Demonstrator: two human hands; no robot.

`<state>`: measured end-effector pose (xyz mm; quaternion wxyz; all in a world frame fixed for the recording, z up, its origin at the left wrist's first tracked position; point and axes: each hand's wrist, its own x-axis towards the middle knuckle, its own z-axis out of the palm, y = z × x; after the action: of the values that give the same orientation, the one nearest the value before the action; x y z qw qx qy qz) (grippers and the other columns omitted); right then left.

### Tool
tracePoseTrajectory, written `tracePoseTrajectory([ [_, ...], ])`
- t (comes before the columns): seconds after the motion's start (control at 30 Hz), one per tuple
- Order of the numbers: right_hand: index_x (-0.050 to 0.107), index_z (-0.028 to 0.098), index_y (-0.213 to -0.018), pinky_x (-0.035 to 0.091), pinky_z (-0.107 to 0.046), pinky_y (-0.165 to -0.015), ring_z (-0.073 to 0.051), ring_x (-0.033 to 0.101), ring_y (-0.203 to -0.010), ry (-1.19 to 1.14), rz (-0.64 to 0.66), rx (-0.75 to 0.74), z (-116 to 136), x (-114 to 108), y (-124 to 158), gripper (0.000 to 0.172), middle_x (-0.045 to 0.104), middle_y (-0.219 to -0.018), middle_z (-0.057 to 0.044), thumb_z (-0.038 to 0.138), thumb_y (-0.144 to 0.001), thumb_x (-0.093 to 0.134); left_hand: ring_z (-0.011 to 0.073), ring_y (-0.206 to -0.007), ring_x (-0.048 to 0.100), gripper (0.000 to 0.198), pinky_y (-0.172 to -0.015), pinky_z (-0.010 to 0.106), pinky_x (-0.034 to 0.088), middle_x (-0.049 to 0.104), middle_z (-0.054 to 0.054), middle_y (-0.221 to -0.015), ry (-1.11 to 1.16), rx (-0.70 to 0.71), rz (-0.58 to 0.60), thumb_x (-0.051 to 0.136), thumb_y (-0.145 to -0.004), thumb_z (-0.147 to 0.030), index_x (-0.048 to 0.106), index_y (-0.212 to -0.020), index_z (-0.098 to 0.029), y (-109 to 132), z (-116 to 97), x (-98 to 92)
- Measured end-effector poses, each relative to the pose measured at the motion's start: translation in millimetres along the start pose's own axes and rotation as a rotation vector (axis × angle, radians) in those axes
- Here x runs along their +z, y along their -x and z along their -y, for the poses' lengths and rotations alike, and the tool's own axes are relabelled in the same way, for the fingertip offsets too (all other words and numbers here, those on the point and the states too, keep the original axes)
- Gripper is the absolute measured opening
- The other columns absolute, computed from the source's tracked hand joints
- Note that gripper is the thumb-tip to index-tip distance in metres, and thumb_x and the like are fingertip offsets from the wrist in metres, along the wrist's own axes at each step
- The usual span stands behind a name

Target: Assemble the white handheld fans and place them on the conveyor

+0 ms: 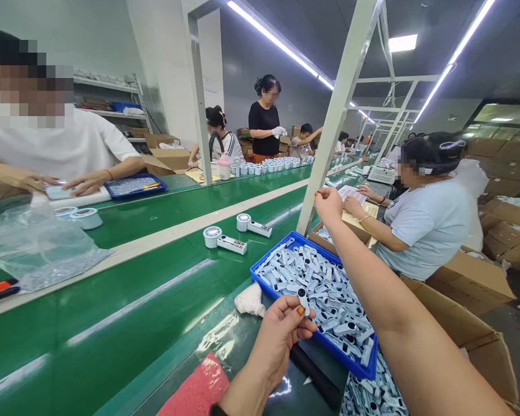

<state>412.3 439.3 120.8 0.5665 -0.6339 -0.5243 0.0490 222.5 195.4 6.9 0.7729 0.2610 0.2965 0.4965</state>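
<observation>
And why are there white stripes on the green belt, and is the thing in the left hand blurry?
In the head view, the green conveyor belt has glare streaks, probably from the ceiling tube lights; also in the head view, the left hand and its light-blue plastic part look fairly sharp.

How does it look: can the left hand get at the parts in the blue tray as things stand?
Probably yes: the left hand is by the open blue tray, and nothing seems to block the parts, though its fingers pinch one small piece.
</observation>
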Motion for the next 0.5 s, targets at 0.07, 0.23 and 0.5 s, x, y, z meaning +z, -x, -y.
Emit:
tracePoseTrajectory([
  [0.07,0.060,0.021,-0.101,0.049,-0.044,-0.091,-0.029,0.065,-0.095,-0.009,0.018,0.015,-1,-1,-1,0.022,0.070,-0.097,-0.008,0.029,-0.081,0.061,0.0182,-0.069,0.073,0.052,-0.063,0.023,0.054,0.075,0.010,-0.087,-0.002,-0.006,0.005,0.096,-0.064,-0.042,0.061,-0.091,-0.015,0,0,-0.5],
  [0.23,0.056,0.019,-0.120,0.055,-0.039,-0.084,-0.024,0.071,-0.085,-0.095,0.143,-0.008,-9,-18,6,0.039,0.070,-0.106,-0.008,0.036,-0.085,0.061,0.0194,-0.071,0.074,0.051,-0.064,0.025,0.055,0.075,0.010,-0.089,-0.015,0.008,0.011,0.095,-0.065,-0.041,0.062,-0.093,-0.015,-1,2,-1.5],
  [0.5,0.065,0.020,-0.103,0.054,-0.036,-0.077,-0.021,0.069,-0.077,-0.007,0.394,-0.006,-50,-83,68,0.026,0.071,-0.089,-0.005,0.037,-0.088,0.054,0.0176,-0.070,0.073,0.056,-0.065,0.023,0.055,0.076,0.010,-0.088,-0.024,-0.004,0.011,0.098,-0.060,-0.039,0.059,-0.092,-0.015,-2,-1,2.9],
])
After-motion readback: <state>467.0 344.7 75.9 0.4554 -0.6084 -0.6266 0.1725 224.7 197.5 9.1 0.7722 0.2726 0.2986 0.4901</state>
